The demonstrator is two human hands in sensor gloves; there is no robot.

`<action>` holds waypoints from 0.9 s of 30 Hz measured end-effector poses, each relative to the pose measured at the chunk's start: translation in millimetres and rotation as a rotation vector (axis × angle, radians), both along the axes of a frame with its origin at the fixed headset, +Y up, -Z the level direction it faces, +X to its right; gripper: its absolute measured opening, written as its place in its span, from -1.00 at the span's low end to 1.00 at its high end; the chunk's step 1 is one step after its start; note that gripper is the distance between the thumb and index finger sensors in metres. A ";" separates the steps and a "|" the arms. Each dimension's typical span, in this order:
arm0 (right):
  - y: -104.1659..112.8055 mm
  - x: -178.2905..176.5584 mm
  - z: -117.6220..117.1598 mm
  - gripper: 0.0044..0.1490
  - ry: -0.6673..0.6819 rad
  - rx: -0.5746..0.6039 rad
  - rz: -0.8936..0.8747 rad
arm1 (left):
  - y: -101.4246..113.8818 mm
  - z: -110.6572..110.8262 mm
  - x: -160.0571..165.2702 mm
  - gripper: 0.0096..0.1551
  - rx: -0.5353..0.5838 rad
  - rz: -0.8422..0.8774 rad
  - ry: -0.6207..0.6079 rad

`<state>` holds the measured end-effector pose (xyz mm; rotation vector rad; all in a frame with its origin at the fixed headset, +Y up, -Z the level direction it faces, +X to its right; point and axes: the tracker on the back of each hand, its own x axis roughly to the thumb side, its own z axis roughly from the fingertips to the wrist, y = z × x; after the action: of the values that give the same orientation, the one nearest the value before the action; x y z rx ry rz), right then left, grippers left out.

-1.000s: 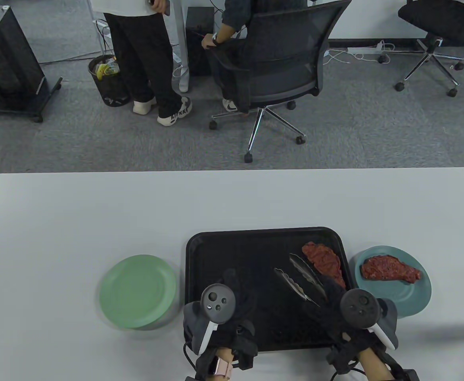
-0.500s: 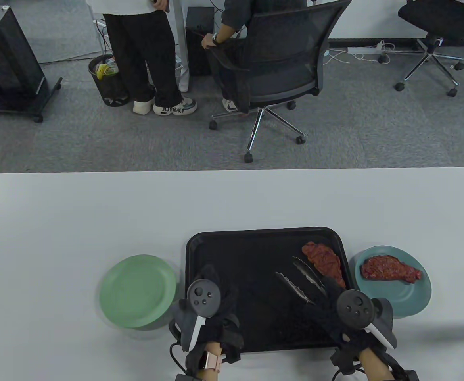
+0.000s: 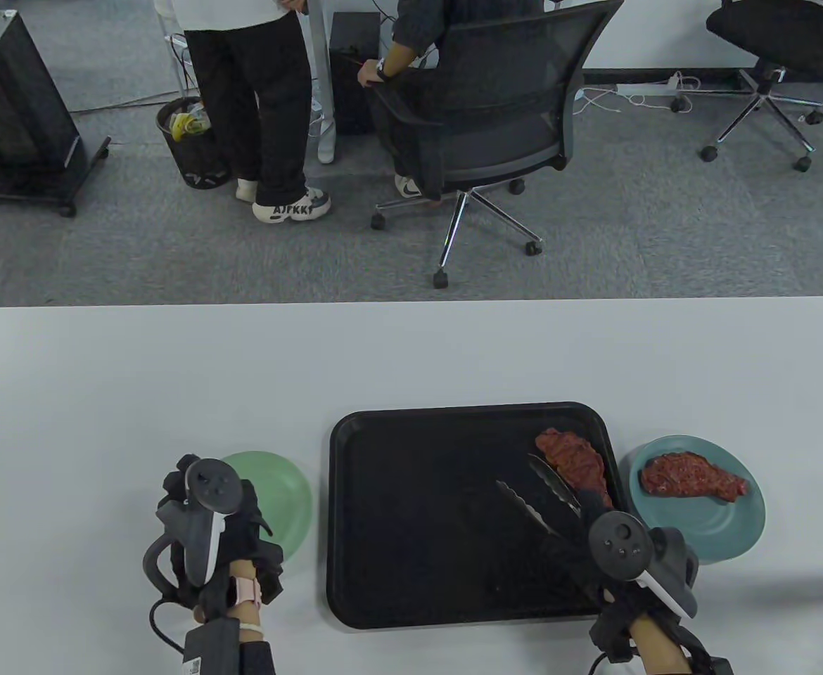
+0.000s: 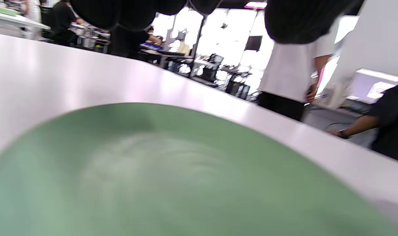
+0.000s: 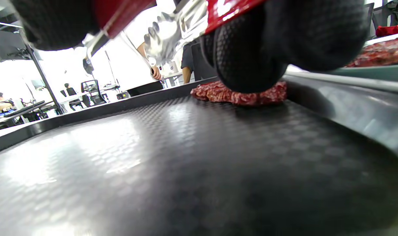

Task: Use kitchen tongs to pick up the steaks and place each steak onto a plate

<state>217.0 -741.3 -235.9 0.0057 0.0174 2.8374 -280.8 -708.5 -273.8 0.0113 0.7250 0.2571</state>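
Observation:
One raw red steak (image 3: 572,461) lies at the far right of the black tray (image 3: 411,562), also seen in the right wrist view (image 5: 218,93). A second steak (image 3: 693,478) sits on the blue plate (image 3: 728,527). My right hand (image 3: 584,538) grips the red-handled metal tongs (image 3: 534,496); their jaws stand apart just left of the tray steak. In the right wrist view the gloved fingers (image 5: 248,49) wrap the tongs (image 5: 159,36). My left hand (image 3: 257,534) hovers over the left part of the bare green plate (image 3: 285,492), its fingers (image 4: 127,13) holding nothing.
The grey table (image 3: 172,380) stretches wide behind the tray. Beyond its far edge a person stands (image 3: 257,105) and another sits in an office chair (image 3: 496,105). A bin (image 3: 190,140) stands on the carpet.
My left hand left the tray's near left corner and swung left over the green plate. The tongs edged right toward the tray steak. The standing person shifted their feet.

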 end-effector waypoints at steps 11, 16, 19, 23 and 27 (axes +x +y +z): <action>-0.6 -5.9 0.6 0.16 -0.003 -0.021 0.055 | -43.5 -20.4 -27.7 -0.01 -0.289 0.133 0.097; -1.0 -5.6 0.5 0.16 -0.005 -0.028 0.060 | -43.5 -19.9 -29.6 -0.14 -0.359 0.103 0.122; -0.2 -6.3 1.1 0.16 0.002 -0.027 0.060 | -43.7 -12.5 -35.1 -0.27 -0.360 0.116 0.141; 0.1 -8.1 1.0 0.16 0.016 -0.029 0.051 | -38.2 1.0 -42.0 -0.38 -0.268 0.154 0.151; 1.2 -9.9 1.3 0.16 0.028 -0.031 0.050 | -30.7 18.4 -49.1 -0.44 -0.181 0.277 0.184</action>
<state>207.1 -740.1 -234.6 0.0391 0.0689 2.8862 -329.9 -739.2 -255.4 -0.2419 0.9314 0.4586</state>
